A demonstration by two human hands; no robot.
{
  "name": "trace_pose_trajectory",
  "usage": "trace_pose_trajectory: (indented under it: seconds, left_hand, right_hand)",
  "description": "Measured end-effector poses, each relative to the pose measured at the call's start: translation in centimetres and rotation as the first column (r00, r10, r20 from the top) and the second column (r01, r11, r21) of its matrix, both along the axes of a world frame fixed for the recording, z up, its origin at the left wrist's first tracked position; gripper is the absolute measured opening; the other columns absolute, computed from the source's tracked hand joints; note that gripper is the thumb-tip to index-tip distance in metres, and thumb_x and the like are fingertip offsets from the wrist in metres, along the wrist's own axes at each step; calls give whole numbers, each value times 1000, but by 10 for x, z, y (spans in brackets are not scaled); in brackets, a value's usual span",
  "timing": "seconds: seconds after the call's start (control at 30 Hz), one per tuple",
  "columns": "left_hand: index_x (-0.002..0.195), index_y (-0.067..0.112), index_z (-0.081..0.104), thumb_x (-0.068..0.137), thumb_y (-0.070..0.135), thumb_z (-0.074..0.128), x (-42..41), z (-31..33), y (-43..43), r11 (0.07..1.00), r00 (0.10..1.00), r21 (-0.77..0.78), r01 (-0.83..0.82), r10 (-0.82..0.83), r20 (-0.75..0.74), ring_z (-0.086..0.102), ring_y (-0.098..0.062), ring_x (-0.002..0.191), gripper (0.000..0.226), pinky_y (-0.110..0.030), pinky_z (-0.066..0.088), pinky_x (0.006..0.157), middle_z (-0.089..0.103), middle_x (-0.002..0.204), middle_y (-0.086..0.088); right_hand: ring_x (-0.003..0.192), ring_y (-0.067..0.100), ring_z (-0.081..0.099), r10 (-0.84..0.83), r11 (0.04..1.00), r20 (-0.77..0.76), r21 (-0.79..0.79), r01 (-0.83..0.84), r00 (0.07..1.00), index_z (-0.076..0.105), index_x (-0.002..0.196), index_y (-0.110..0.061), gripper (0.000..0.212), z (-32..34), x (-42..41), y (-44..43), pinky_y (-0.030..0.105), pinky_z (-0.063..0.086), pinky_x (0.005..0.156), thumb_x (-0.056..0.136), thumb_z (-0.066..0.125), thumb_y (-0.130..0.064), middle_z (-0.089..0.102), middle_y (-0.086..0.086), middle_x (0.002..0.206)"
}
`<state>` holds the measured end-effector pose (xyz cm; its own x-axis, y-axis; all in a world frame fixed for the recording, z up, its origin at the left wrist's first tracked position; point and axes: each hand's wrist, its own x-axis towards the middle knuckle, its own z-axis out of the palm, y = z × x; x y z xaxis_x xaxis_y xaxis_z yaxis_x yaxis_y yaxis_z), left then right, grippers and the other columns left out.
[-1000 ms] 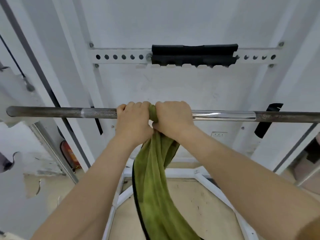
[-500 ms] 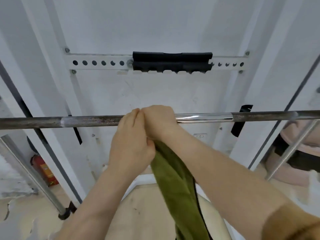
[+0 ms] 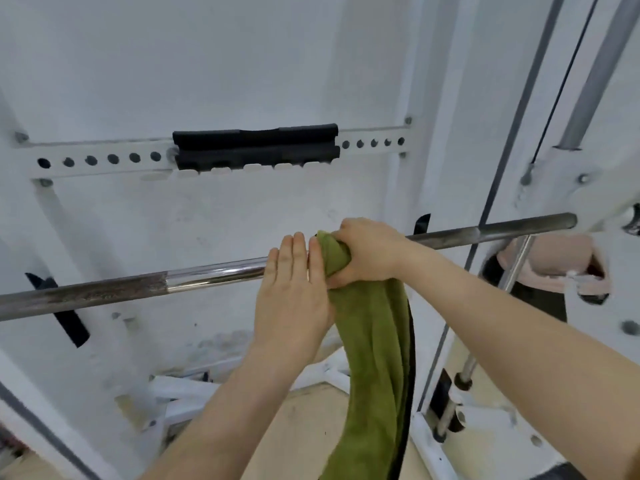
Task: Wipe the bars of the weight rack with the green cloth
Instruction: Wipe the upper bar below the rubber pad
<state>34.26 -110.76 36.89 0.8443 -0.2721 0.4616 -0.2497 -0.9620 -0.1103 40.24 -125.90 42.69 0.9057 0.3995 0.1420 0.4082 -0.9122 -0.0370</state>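
Left hand [image 3: 291, 292] has opened; right hand [image 3: 369, 254] grips green cloth [image 3: 377, 341].

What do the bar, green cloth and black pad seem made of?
The bar looks like steel: mirror-bright chrome mid-length, dull speckled grey toward the ends. The green cloth looks like soft napped fabric, perhaps microfibre, hanging in limp folds. The black pad is probably matte foam or rubber, its edges slightly dented.
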Motion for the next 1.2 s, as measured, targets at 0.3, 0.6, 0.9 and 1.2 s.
trace_pose_trajectory:
  seconds: [0.3, 0.6, 0.9, 1.2]
  left_hand:
    - [74, 30, 58, 97, 37, 38, 37, 30, -35, 888, 990, -438, 140, -134, 43, 55, -18, 88, 32, -37, 42, 82, 58, 80, 18]
    - [141, 24, 40, 80, 47, 66, 7, 23, -64, 930, 973, -367, -25, 107, 204, 46, -29, 109, 71, -39, 49, 84, 45, 130, -10]
    - [116, 34, 59, 93, 40, 48, 17, 30, -48, 897, 999, -440, -40, 39, -13, 62, -16, 93, 26, -33, 42, 87, 68, 94, 12]
    - [146, 27, 27, 78, 18, 59, 9, 39, 46, 985, 955, -25, -171, 159, -252, 33, -13, 135, 75, -42, 13, 119, 40, 144, 10]
  right_hand:
    - [83, 6, 67, 255, 919, -252, 364, -153, 933, 74, 99, -28, 21, 25, 10, -77, 30, 55, 81, 79, 78, -33, 72, -13, 87]
    - [79, 13, 70, 190, 304, 48, 947, -105, 981, 73, 85, -11, 13, 64, 40, -21, 32, 57, 79, 89, 67, -22, 73, 1, 81]
    - [140, 20, 30, 229, 908, -193, 395, -138, 954, 33, 147, -18, 60, 22, 17, -43, 37, 28, 113, 95, 47, -46, 33, 0, 152]
    - [67, 17, 45, 128, 946, -99, -287, -152, 987, 40, 91, -20, 56, 23, -6, -2, 31, 34, 55, 71, 69, -64, 43, -7, 76]
